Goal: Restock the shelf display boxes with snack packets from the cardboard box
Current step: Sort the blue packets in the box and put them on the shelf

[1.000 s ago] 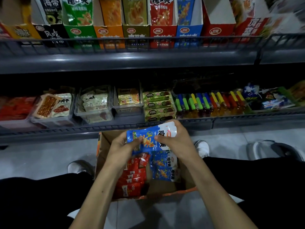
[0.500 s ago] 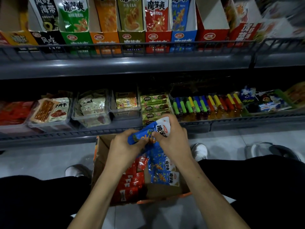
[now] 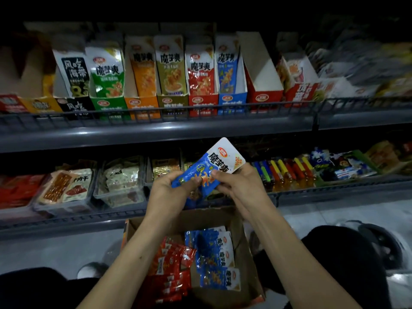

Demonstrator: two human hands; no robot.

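Observation:
Both hands hold a small bunch of blue snack packets [image 3: 214,166] in front of the lower shelf, above the cardboard box [image 3: 244,259]. My left hand [image 3: 169,188] grips the lower end, and my right hand [image 3: 236,184] pinches the middle from the right. Blue packets [image 3: 214,257] and red packets [image 3: 171,270] still lie in the cardboard box on the floor. On the upper shelf stands the blue display box [image 3: 231,101] with few packets, and right of it a red display box [image 3: 260,85] that looks empty.
A row of display boxes in black, green [image 3: 109,105], orange, olive and red fills the upper shelf behind a wire rail [image 3: 156,117]. The lower shelf holds clear tubs of snacks [image 3: 120,181] and coloured lighters [image 3: 287,170]. My knees flank the cardboard box.
Both hands have lifted the blue packets up out of the cardboard box to the height of the lower shelf. My view has tilted upward, showing more of the upper shelf.

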